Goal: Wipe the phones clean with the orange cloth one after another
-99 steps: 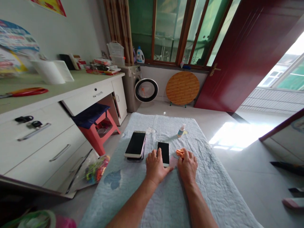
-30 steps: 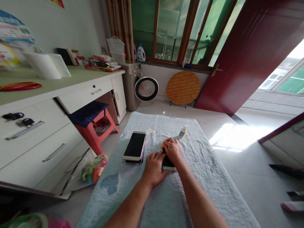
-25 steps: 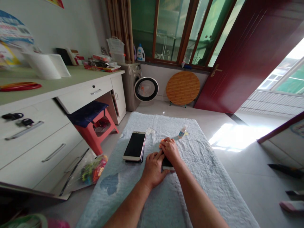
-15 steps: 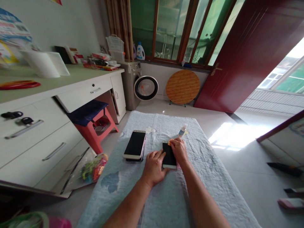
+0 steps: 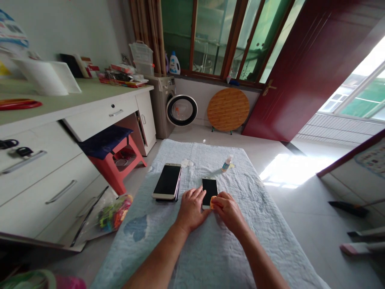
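A white-framed smartphone (image 5: 209, 188) with a dark screen lies face up on the cloth-covered table. My left hand (image 5: 191, 209) steadies it, fingertips over its left edge and thumb by its lower end. Bunched in the fingers of my right hand (image 5: 227, 208) is a small orange cloth (image 5: 213, 202), pressed on the phone's lower right corner; most of that cloth is hidden. Farther left sits a stack of phones, a larger gold-framed phone (image 5: 168, 180) on top of a darker one. Beyond my right hand a small spray bottle (image 5: 227, 163) stands upright.
A pale blue quilted cloth (image 5: 240, 249) covers the table. To the left are a white desk (image 5: 99, 105), a red stool (image 5: 120, 160) and a plastic bag (image 5: 105, 216) of colourful items. A washing machine (image 5: 161, 108) with its door open stands behind.
My right hand has slid the orange cloth from the phone's top end down to its lower right corner. My left hand stays at the phone's left side. The view has shifted slightly.
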A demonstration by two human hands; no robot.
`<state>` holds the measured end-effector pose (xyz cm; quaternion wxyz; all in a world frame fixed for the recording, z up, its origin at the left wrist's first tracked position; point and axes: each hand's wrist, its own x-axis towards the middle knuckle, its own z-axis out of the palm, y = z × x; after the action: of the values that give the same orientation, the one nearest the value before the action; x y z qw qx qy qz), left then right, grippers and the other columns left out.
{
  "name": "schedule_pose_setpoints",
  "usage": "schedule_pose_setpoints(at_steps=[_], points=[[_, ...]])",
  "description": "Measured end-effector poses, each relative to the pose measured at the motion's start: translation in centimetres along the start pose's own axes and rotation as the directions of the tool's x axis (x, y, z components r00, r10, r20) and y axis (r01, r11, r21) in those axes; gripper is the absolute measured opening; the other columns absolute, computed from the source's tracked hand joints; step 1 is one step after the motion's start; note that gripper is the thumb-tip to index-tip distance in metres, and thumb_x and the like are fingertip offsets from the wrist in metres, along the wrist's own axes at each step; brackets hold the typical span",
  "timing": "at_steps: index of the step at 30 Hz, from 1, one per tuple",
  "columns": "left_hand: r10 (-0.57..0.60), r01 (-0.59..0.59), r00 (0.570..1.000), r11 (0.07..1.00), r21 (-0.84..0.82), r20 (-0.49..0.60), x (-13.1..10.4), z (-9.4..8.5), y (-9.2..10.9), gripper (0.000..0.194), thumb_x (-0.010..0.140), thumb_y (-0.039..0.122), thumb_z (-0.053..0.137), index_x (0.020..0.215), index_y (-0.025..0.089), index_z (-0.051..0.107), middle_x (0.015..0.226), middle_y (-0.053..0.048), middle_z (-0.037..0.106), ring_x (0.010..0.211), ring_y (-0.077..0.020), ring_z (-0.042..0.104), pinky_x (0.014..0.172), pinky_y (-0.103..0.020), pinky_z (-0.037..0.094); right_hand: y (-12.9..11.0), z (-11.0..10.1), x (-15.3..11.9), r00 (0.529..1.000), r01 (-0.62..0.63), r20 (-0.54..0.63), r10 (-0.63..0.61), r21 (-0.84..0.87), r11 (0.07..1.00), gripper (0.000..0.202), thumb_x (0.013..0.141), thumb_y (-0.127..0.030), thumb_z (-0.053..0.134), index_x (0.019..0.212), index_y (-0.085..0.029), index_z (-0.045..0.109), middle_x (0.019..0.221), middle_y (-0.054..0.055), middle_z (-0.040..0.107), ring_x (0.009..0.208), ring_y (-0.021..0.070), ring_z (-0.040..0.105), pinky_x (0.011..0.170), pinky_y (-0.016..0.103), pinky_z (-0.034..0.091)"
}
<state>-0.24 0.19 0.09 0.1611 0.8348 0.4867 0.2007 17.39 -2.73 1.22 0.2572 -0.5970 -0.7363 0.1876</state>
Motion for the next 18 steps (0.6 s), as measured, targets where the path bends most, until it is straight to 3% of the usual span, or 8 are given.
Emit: schedule_pose_setpoints(at_steps=[3, 6, 10, 14, 18], points=[[0.001, -0.001, 1.000, 1.000, 0.004, -0.005, 0.0, 0.0, 0.1, 0.059, 0.080, 0.044, 0.066, 0.131, 0.018, 0.054, 0.143, -0.010, 0.050, 0.126, -0.0304, 0.044, 0.108, -0.045, 0.032, 0.1, 0.0, -1.2, 1.000, 0.011, 0.013, -0.012, 0.041, 0.999, 0.019, 0.088, -0.018, 0.054, 0.082, -0.022, 0.072, 0.085, 0.002, 0.059, 0.084, 0.0154, 0.054, 0.079, 0.027, 0.037], [0.002, -0.002, 1.000, 1.000, -0.008, -0.002, 0.0, -0.1, 0.1, 0.060, 0.079, 0.046, 0.066, 0.131, 0.018, 0.054, 0.143, -0.010, 0.049, 0.126, -0.0306, 0.045, 0.108, -0.045, 0.032, 0.6, 0.0, -0.8, 1.000, 0.022, 0.017, -0.023, 0.053, 0.998, 0.018, 0.087, -0.016, 0.056, 0.080, -0.022, 0.071, 0.084, 0.001, 0.059, 0.083, 0.0148, 0.054, 0.079, 0.027, 0.037], [0.011, -0.011, 1.000, 0.999, -0.031, 0.000, 0.1, 0.1, -0.2, 0.062, 0.078, 0.051, 0.067, 0.130, 0.019, 0.055, 0.143, -0.010, 0.050, 0.123, -0.0318, 0.046, 0.106, -0.046, 0.034, 1.8, 0.2, 2.1, 0.999, -0.002, -0.053, 0.003, 0.021, 1.000, 0.018, 0.086, -0.016, 0.056, 0.081, -0.022, 0.072, 0.084, 0.002, 0.060, 0.082, 0.0151, 0.055, 0.081, 0.028, 0.037], [0.026, -0.028, 0.999, 0.999, -0.045, -0.037, 0.0, 0.5, -0.5, 0.063, 0.074, 0.045, 0.073, 0.129, 0.019, 0.056, 0.142, -0.009, 0.051, 0.122, -0.0314, 0.047, 0.105, -0.046, 0.034, 3.0, 0.7, 6.0, 0.988, -0.067, -0.139, 0.063, -0.025, 0.997, 0.020, 0.083, -0.013, 0.056, 0.083, -0.020, 0.074, 0.084, 0.003, 0.061, 0.083, 0.0164, 0.054, 0.080, 0.028, 0.038], [0.031, -0.036, 0.997, 0.997, -0.071, -0.068, 0.0, 0.9, -0.7, 0.063, 0.075, 0.048, 0.072, 0.129, 0.019, 0.055, 0.138, -0.010, 0.054, 0.120, -0.0317, 0.048, 0.104, -0.047, 0.035, 2.9, 1.5, 8.7, 0.978, -0.110, -0.193, 0.083, -0.134, 0.985, 0.020, 0.083, -0.013, 0.056, 0.080, -0.020, 0.075, 0.085, 0.005, 0.063, 0.084, 0.0169, 0.052, 0.081, 0.028, 0.036]])
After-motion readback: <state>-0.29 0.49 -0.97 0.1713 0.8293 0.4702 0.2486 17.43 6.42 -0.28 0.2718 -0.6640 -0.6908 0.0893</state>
